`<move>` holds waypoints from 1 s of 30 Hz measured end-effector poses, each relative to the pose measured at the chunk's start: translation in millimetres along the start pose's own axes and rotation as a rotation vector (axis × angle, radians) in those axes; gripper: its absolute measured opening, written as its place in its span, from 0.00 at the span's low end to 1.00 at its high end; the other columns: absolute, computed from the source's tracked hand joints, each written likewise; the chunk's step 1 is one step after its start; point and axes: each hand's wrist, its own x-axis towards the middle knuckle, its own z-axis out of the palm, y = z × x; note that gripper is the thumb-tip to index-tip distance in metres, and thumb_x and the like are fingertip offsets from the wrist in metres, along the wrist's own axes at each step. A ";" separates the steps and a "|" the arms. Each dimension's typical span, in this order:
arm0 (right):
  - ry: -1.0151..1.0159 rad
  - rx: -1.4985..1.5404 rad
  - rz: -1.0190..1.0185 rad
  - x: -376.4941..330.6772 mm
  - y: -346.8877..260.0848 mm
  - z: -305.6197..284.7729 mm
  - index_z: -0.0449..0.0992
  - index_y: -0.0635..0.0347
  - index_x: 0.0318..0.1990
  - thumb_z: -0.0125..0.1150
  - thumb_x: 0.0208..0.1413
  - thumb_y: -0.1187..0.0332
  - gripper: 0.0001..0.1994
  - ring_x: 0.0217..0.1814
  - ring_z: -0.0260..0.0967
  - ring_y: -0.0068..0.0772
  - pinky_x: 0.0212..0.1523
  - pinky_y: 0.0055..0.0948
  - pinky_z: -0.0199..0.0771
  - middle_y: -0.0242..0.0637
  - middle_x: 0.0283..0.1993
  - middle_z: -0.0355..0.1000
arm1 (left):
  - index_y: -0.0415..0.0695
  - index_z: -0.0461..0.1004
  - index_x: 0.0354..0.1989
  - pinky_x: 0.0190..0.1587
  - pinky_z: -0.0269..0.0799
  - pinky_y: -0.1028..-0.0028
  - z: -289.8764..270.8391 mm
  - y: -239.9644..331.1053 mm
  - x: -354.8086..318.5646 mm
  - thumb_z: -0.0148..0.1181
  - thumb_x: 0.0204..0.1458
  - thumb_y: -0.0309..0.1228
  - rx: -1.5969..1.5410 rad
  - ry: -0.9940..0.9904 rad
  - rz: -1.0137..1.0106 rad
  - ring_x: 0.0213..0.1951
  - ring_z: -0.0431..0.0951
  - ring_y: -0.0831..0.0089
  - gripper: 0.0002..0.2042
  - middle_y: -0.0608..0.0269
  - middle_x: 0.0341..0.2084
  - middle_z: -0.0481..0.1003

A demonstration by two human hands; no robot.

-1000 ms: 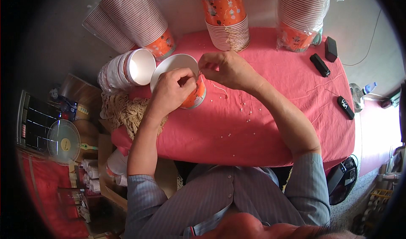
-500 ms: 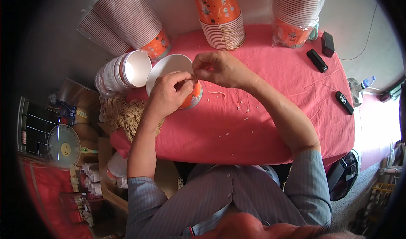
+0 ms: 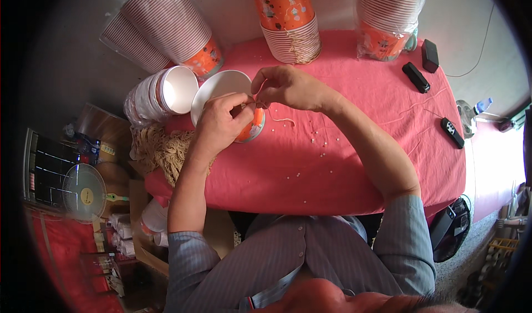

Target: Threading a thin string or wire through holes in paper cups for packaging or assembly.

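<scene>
Ppr cup (image 3: 254,129) partly behind L fingers (image 3: 237,98), R fingers (image 3: 277,95) nr rim.

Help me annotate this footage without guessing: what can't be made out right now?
All in the head view:
1) What, if anything, sits between the fingertips of the left hand and right hand: too small, partly covered by the fingers.
2) Part of the orange paper bucket: hidden behind the left hand.
3) Top of the wrapped bucket stack at upper right: cut off by the upper edge.
4) White specks: too small to identify.
</scene>
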 end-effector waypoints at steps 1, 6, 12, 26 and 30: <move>-0.002 0.001 0.000 -0.3 -0.3 0.5 0.79 0.69 0.51 0.61 0.66 0.78 0.09 0.47 0.79 0.25 0.54 0.30 0.81 0.36 0.42 0.82 | 0.33 0.81 0.39 0.39 0.75 0.61 -0.2 -0.2 0.2 0.65 0.58 0.25 0.014 -0.005 0.011 0.32 0.82 0.57 0.07 0.48 0.29 0.80; 0.051 -0.066 -0.003 -2.5 -3.0 3.2 0.79 0.67 0.51 0.66 0.65 0.76 0.09 0.48 0.79 0.22 0.55 0.29 0.80 0.35 0.44 0.83 | 0.32 0.81 0.38 0.40 0.75 0.58 -0.3 3.2 1.9 0.65 0.57 0.25 0.104 0.006 0.047 0.32 0.82 0.53 0.07 0.48 0.28 0.80; 0.057 -0.091 -0.012 -0.2 0.9 4.5 0.79 0.64 0.48 0.71 0.64 0.76 0.08 0.46 0.76 0.17 0.51 0.25 0.78 0.30 0.42 0.82 | 0.33 0.81 0.37 0.40 0.76 0.57 2.7 -0.2 2.3 0.66 0.57 0.26 0.128 0.043 0.080 0.33 0.83 0.53 0.07 0.49 0.27 0.81; 0.119 -0.180 0.009 1.3 -0.3 10.1 0.77 0.63 0.50 0.73 0.62 0.75 0.12 0.42 0.77 0.18 0.46 0.25 0.79 0.32 0.38 0.82 | 0.33 0.80 0.45 0.42 0.77 0.65 -16.7 -3.2 1.1 0.62 0.68 0.28 0.021 -0.159 -0.089 0.35 0.85 0.64 0.09 0.49 0.31 0.83; 0.154 -0.183 -0.005 1.5 5.0 9.8 0.79 0.62 0.53 0.76 0.59 0.70 0.17 0.44 0.83 0.29 0.48 0.34 0.82 0.42 0.41 0.86 | 0.34 0.81 0.46 0.40 0.75 0.70 -11.8 -5.6 1.1 0.62 0.70 0.29 -0.052 -0.146 -0.172 0.33 0.80 0.75 0.08 0.55 0.30 0.82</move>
